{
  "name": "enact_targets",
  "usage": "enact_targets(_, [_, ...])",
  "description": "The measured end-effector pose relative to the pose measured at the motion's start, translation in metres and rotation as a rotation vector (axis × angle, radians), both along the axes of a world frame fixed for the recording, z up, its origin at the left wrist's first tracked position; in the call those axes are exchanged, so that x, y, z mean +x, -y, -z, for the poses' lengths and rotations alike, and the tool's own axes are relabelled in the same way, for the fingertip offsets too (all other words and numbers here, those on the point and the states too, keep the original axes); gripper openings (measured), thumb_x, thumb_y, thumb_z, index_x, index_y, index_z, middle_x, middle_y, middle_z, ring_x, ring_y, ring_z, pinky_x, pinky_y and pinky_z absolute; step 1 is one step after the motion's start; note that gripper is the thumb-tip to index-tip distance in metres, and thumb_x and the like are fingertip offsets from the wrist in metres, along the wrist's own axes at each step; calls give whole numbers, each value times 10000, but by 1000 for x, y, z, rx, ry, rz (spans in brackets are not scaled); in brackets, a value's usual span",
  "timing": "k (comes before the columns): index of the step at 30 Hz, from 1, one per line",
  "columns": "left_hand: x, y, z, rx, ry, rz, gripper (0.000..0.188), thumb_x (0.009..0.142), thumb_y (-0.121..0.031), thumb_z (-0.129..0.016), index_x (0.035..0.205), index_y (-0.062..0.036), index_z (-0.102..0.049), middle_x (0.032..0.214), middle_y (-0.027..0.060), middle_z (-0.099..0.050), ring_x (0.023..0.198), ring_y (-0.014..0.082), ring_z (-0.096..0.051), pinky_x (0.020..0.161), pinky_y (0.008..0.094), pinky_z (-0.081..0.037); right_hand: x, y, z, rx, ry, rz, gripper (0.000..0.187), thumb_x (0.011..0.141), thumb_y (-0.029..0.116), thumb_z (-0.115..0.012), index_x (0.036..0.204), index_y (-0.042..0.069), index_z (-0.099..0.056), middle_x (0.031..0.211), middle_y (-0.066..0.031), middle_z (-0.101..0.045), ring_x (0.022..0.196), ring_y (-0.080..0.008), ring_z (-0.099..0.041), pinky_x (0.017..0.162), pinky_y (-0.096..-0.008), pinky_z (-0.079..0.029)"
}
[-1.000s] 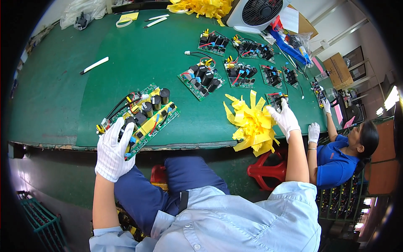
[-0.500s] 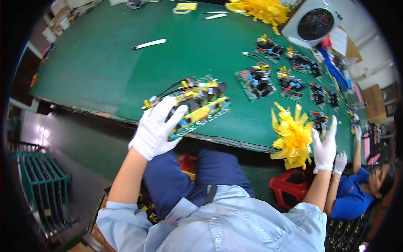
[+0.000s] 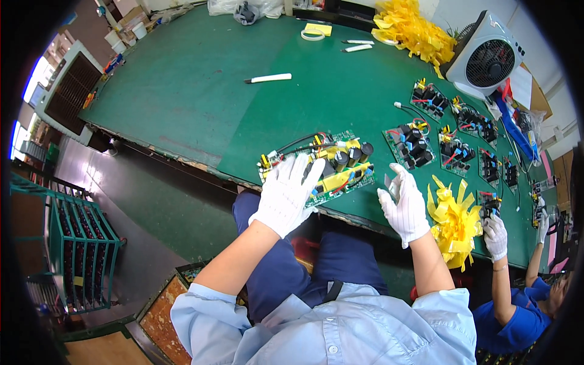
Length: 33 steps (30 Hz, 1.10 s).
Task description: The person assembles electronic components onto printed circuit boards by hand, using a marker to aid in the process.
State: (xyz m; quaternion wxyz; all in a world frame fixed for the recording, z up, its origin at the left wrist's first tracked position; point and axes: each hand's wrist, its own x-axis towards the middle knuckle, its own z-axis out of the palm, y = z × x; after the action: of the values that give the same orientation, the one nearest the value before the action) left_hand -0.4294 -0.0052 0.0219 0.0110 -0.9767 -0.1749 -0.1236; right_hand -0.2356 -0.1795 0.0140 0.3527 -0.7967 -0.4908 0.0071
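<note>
A green circuit board (image 3: 350, 180) with black cylindrical parts, yellow tape and dark wires lies tilted at the table's near edge. My left hand (image 3: 286, 194), in a white glove, is closed on the board's near left side, fingers over the top. To the right of the board is my right hand (image 3: 404, 207), also gloved, curved with the thumb and forefinger facing each other. A small, thin greyish piece (image 3: 387, 180) shows between those fingertips; its kind is unclear. Beside this hand sits a bunch of yellow tape strips (image 3: 455, 224).
Several similar boards (image 3: 410, 145) lie on the right of the green table (image 3: 201, 79). A white-handled cutter (image 3: 271, 78), a tape roll (image 3: 312, 34), more yellow strips (image 3: 413, 30) and a fan (image 3: 486, 55) are farther back. A co-worker's gloved hand (image 3: 496, 236) touches a board at right.
My right hand has moved left from beyond the yellow strips toward the board, its fingers curling. My left hand keeps its hold. The whole view has shifted, and the co-worker's hand is now at a board.
</note>
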Motion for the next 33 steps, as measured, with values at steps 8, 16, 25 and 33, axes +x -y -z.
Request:
enact_targets(8, [-22, -24, -21, 13, -165, 105, 954, 603, -375, -786, 1404, -142, -323, 1266, 134, -481, 1132, 285, -498, 922, 412, -402, -21, 2, 5, -3, -50, -138, 576, 769, 189, -682, 1263, 65, -415, 861, -138, -540, 687, -302, -587, 594, -363, -481])
enact_targets(16, [-25, 1, -6, 74, 53, 110, 740, 631, -307, -748, 1295, -130, -473, 1344, 161, -406, 1292, 355, -341, 1083, 506, -234, -15, 0, 11, -4, -79, -136, 535, 774, 148, -649, 1240, 25, -418, 877, -152, -549, 708, -311, -592, 603, -367, -484])
enact_targets(25, [31, 55, 0, -294, 180, 54, 736, 775, -355, -654, 1343, 25, -379, 1295, 223, -468, 1117, 336, -516, 913, 413, -427, 2, 5, 29, -97, -64, -93, 222, 788, 70, -562, 1003, 61, -508, 866, -149, -561, 725, -351, -587, 613, -425, -476])
enact_targets(33, [59, 57, 28, -205, 184, 13, 534, 757, -310, -670, 1199, -50, -520, 954, 103, -568, 853, 278, -540, 712, 406, -436, 4, 10, 16, -278, 136, -272, 199, 800, 138, -564, 987, 77, -542, 851, -115, -538, 768, -303, -574, 577, -423, -463])
